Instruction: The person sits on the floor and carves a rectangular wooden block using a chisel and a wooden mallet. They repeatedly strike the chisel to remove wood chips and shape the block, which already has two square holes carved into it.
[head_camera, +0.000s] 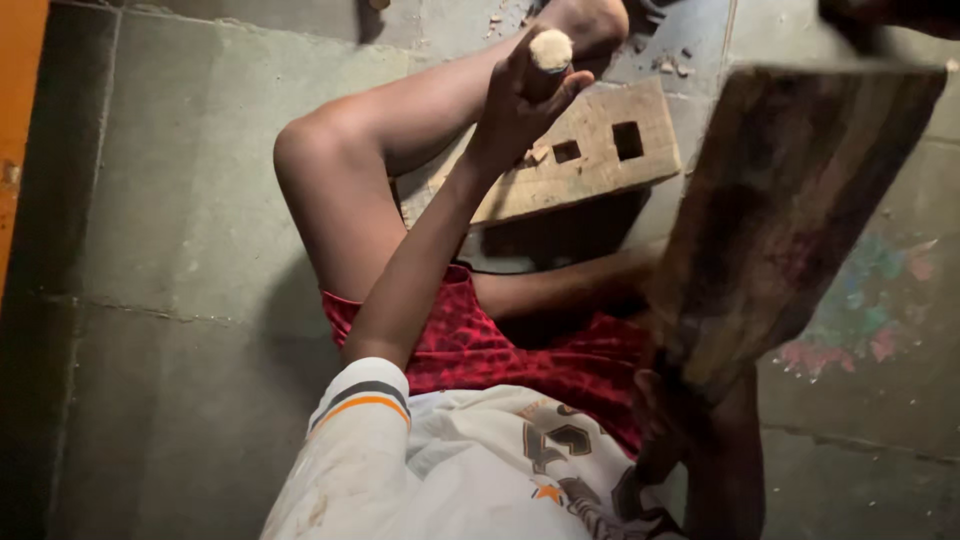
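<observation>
Raised wooden mallet (790, 210) fills the near right, its handle clamped in the shadowed right hand (665, 420). Beyond the mallet, left hand (520, 100) fingers wrap a chisel handle (549, 50) over a slotted wooden block (590, 150); the blade is hidden.

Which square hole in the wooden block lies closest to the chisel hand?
The partly cut hole beside the left hand; the other two holes lie farther right.

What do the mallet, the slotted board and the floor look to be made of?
Mallet: dark, worn wood, grain streaks visible, held by the right hand. Board: pale raw wood, matte, with square holes and chips. Floor: grey stone or cement slabs, jointed. The left hand holds a handle with a frayed, pale, likely wooden top.
</observation>
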